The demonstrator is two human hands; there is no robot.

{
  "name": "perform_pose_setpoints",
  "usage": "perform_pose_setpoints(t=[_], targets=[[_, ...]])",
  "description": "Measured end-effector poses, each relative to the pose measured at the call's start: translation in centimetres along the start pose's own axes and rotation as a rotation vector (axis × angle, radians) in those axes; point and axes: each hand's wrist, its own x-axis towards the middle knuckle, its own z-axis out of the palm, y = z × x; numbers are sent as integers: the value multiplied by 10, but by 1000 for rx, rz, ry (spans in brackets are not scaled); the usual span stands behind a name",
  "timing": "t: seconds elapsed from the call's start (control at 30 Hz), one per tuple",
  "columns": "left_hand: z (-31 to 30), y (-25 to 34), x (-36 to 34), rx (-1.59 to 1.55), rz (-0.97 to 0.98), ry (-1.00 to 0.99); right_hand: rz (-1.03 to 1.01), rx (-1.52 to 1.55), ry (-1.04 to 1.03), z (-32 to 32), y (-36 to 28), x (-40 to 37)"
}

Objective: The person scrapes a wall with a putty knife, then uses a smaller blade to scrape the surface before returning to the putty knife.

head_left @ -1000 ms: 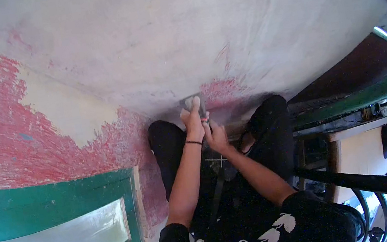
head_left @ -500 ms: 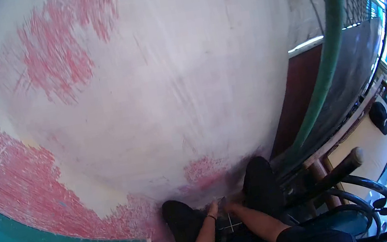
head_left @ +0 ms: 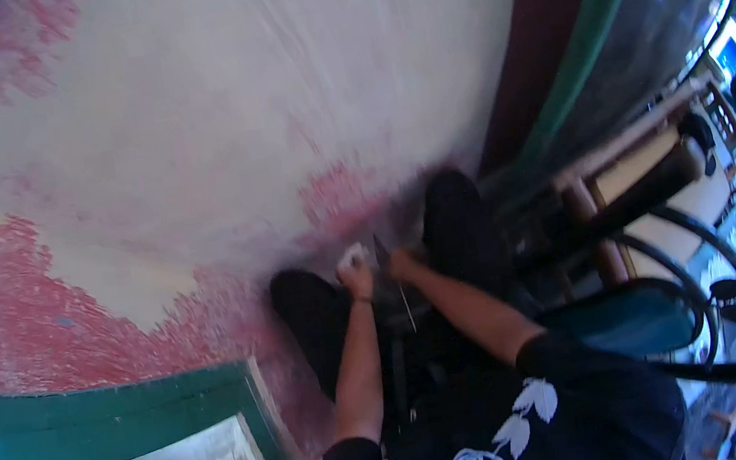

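My left hand (head_left: 356, 277) is raised between my knees, its fingers closed around a small whitish piece (head_left: 354, 255). The piece is too small and blurred to name. Close beside it, my right hand (head_left: 401, 267) is closed on what looks like a knife (head_left: 380, 247), with its dark pointed blade tilted up toward the wall. The handle is hidden in my fist. A small gap shows between blade and whitish piece.
In front rises a white wall (head_left: 184, 143) with peeling red patches. A green-framed panel (head_left: 82, 416) is at lower left. On the right are a green post (head_left: 588, 45), a dark metal chair (head_left: 629, 319) close to my arm, and a cushioned wooden seat (head_left: 637, 180).
The view has tipped down, so my hands, knees and shirt sit higher in the picture. The whitish piece and the dark blade now show more plainly, and the hands appear slightly farther apart.
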Motion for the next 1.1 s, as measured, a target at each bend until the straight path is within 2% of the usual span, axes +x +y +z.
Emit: perform_pose_setpoints(t=[0.03, 0.07, 0.13, 0.17, 0.2, 0.27, 0.3, 0.37, 0.47, 0.53, 0.57, 0.63, 0.73, 0.83, 0.87, 0.9, 0.97, 1.03, 1.1], targets=[[-11, 15, 1, 105, -146, -63, 62, 249, 45, -81, -35, -62], [-14, 23, 7, 205, -275, -118, 22, 128, -32, -132, -58, -87], [-6, 0, 15, 72, -228, 53, -211, -222, -178, -172, -81, -106], [-2, -9, 17, 5, -202, 145, -252, -292, -211, -192, -91, -114], [-2, -1, 18, 9, -163, 146, -258, -309, -237, -209, -98, -121], [-10, 32, 19, 17, -86, 146, 21, -31, -212, -240, -115, -137], [-9, 47, 24, 11, -155, 48, 163, 108, -186, -247, -116, -137], [-1, 74, 34, -6, -290, -146, 122, 61, -287, -226, -95, -123], [55, 116, 52, -230, 224, -172, 45, 14, -352, -198, -78, -107], [79, 167, 56, -255, 417, -273, 11, 27, -321, -190, -78, -108], [81, 185, 58, -151, 545, -352, 3, 35, -309, -188, -76, -112], [91, 183, 58, -121, 625, -380, -27, 39, -289, -187, -75, -115], [90, 138, 53, -344, 71, -417, -80, 29, -264, -182, -77, -113], [53, 146, 58, -296, -129, -408, -140, -8, -195, -168, -75, -105], [40, 137, 58, -260, -80, -400, -117, -66, -59, -153, -75, -101], [29, 120, 63, -226, -24, -393, -60, -53, -152, -171, -84, -112], [4, 90, 76, -159, 126, -373, 48, -37, -325, -263, -115, -146], [-24, 67, 83, -86, 296, -341, 20, -63, -355, -309, -128, -160], [-51, 69, 80, -21, 232, -246, 8, -26, -399, -318, -122, -155]])
